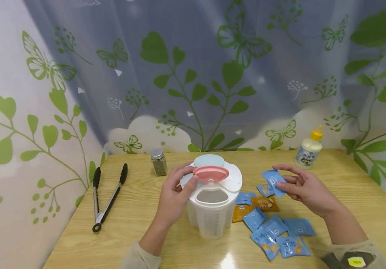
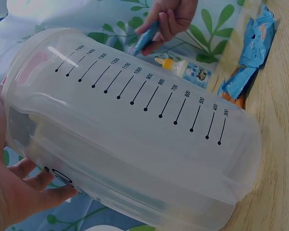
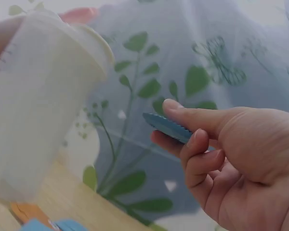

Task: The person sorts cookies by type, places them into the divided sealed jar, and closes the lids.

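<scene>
A translucent plastic container [image 1: 212,220] with a white lid stands on the table, and measuring marks run down its side [image 2: 135,125]. My left hand [image 1: 176,192] grips its upper left side, with the thumb beside a raised pink cap [image 1: 210,173]. In front of that cap is an opening in the lid. To the right, my right hand [image 1: 308,192] pinches a small blue packet [image 1: 274,182] between thumb and fingers, above the table. The right wrist view shows this packet [image 3: 166,126] edge-on. Below and around lie several blue packets [image 1: 275,226] and orange packets [image 1: 265,203].
Black-tipped tongs [image 1: 107,209] lie spread at the left. A small glass jar [image 1: 159,163] of dried herbs stands behind the container. At the back right is a squeeze bottle [image 1: 308,151] with a yellow cap. A leaf-patterned curtain [image 1: 193,74] borders the table's back.
</scene>
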The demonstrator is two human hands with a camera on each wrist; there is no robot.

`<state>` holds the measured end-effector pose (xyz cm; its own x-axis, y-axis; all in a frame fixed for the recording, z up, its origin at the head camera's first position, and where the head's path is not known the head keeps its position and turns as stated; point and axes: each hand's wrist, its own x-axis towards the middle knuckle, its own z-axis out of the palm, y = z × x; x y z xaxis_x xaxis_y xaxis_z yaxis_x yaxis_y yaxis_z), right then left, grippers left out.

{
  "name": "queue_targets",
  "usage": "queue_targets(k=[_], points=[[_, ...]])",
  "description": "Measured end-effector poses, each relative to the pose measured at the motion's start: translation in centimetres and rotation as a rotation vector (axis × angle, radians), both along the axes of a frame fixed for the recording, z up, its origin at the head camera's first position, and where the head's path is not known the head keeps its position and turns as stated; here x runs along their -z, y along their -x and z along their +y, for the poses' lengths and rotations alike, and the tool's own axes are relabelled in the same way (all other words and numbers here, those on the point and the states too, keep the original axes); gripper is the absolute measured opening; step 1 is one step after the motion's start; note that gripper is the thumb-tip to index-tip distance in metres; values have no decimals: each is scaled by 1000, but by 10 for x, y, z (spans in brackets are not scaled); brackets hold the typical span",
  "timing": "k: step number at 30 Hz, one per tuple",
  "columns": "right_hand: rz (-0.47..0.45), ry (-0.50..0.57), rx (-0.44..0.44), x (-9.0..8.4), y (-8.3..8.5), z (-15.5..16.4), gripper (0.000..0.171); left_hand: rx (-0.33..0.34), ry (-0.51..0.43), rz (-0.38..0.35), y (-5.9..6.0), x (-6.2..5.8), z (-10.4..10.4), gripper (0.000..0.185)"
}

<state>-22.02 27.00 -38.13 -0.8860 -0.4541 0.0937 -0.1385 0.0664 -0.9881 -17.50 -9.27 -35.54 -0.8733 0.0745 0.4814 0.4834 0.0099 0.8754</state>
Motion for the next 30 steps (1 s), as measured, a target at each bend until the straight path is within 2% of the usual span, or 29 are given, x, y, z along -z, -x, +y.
queue_targets(k=[6, 12, 18, 25, 30], points=[[-12, 131, -84, -21, -8, -21, 45, 1, -5, 15, 10, 18, -3, 19], [-23, 160, -98, -37, -16, -47, 39, -19, 28, 33, 12, 19, -5, 19], [-17, 192, -105, -50, -23, -70, 34, -30, 43, -3, 9, 13, -4, 19], [26, 162, -79, -62, -32, -93, 30, -53, 40, -56, -7, -12, 0, 21], [67, 200, -84, -65, -36, -106, 34, -74, 32, -79, -9, -14, 2, 21]])
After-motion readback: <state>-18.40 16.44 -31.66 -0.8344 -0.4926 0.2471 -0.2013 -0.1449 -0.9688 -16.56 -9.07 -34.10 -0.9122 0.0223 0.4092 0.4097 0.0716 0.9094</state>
